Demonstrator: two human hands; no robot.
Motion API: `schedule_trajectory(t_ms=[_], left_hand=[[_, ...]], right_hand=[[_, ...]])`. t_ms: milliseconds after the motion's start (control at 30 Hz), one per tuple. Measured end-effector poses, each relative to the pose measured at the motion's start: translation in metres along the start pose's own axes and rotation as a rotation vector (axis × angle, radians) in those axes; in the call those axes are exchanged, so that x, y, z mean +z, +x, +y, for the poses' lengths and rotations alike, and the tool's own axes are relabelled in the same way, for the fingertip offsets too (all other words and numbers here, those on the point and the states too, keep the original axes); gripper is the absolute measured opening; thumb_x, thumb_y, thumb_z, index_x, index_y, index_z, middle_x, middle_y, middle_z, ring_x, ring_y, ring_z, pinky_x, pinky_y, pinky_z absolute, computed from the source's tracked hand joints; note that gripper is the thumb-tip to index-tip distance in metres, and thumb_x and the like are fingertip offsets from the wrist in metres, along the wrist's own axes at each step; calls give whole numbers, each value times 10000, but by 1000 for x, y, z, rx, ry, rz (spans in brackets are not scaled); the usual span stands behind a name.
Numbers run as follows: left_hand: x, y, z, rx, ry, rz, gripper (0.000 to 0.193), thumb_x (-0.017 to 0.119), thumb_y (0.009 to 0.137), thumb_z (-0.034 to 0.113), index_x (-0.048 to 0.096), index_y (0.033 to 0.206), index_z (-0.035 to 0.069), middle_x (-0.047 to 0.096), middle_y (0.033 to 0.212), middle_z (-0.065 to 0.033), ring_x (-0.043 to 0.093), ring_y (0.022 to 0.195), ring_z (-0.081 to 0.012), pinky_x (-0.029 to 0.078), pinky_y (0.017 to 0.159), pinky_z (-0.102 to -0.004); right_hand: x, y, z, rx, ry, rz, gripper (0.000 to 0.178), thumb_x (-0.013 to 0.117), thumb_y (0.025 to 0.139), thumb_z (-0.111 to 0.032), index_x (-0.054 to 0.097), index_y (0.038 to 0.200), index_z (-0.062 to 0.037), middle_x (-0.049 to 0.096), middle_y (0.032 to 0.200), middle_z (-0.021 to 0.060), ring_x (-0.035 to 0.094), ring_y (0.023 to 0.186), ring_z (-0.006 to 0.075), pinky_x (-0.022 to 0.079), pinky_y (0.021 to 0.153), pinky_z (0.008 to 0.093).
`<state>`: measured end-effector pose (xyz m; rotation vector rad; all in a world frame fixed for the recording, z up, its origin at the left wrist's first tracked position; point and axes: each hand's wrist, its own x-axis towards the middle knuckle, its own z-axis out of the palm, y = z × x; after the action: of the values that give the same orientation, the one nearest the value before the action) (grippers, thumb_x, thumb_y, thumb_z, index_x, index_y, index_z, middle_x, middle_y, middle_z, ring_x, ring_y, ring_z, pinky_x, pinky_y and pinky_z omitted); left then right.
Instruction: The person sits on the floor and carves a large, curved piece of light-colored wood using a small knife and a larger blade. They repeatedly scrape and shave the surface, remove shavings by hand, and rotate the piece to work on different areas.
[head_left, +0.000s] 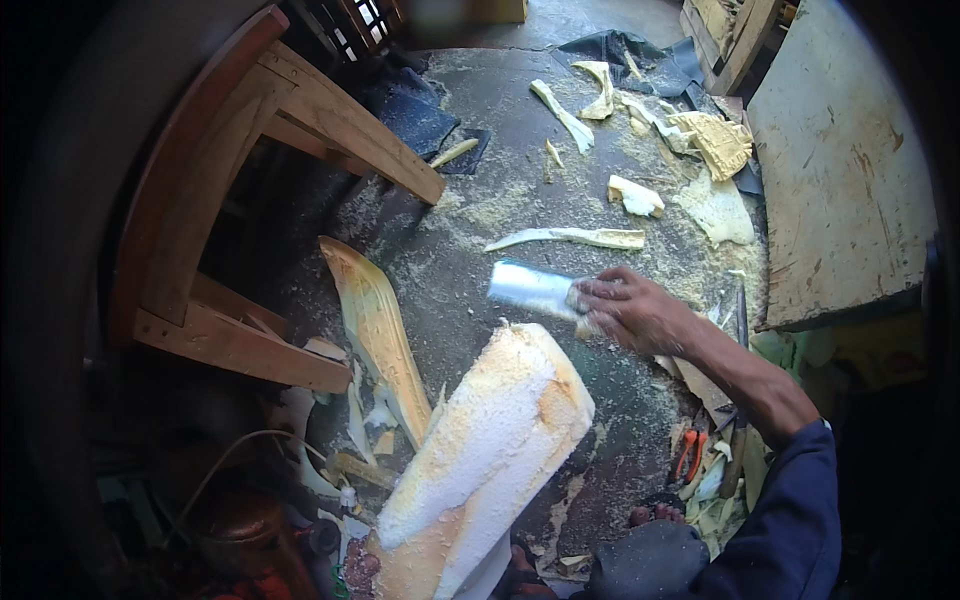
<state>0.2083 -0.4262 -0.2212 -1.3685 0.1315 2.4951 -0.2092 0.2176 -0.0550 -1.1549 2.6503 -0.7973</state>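
Observation:
My right hand (632,310) is closed on one end of a shiny, flat, rectangular metal tool (535,288), blurred by motion; its exact kind is unclear. The tool is just beyond the far end of a big white-and-yellow foam block (490,430), apart from it. The block slants up from the lower edge, its surface rough and crumbly with orange-brown patches. My left hand does not show clearly; dark skin beside the block's lower left could be toes. A long curved foam offcut (375,330) leans to the left of the block.
A wooden frame with legs (345,135) stands at left. Foam scraps (575,237) and crumbs litter the dark floor. Orange-handled pliers (690,453) lie below my right forearm. A pale worn board (845,170) rises at right. A reddish round container (240,530) sits lower left.

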Motion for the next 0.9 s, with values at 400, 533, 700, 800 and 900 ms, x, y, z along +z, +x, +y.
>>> schedule_trajectory(t_ms=[400,533,700,800,900], left_hand=[[-37,-2,14,-85,76,-92,365,610,959,184,571,1321,154,570,1010,-86,487,708,-201,416,548,-319],[-50,-7,18,-158,-15,-56,287,577,968,164,613,1253,148,571,972,-64,473,688,-193,399,545,-315],[-37,-6,10,-55,-9,-97,288,581,959,127,623,1241,160,533,929,-36,459,686,-188,399,556,-318],[-26,-8,1,-41,-27,-112,299,586,952,102,625,1241,170,507,904,-19,452,689,-185,399,563,-320],[-29,-8,-5,-141,-178,-209,314,591,946,78,628,1240,180,481,879,-2,445,693,-182,400,570,-321]], right_hand=[[11,0,-2,8,84,159,379,704,940,-160,695,1319,-175,608,1451,109,585,1262,310,514,1074,428],[12,-1,-4,-295,108,119,418,712,932,-177,662,1344,-123,599,1454,121,580,1241,371,520,1072,465],[16,-12,-6,-150,100,183,457,744,883,-143,667,1333,-126,596,1468,86,565,1275,378,514,1084,491],[18,-18,-6,-97,41,209,510,781,850,-130,668,1347,-160,583,1492,63,532,1347,369,499,1103,478],[17,-18,-8,-183,-55,229,507,793,850,-149,680,1342,-191,591,1489,44,501,1411,301,446,1144,485]])
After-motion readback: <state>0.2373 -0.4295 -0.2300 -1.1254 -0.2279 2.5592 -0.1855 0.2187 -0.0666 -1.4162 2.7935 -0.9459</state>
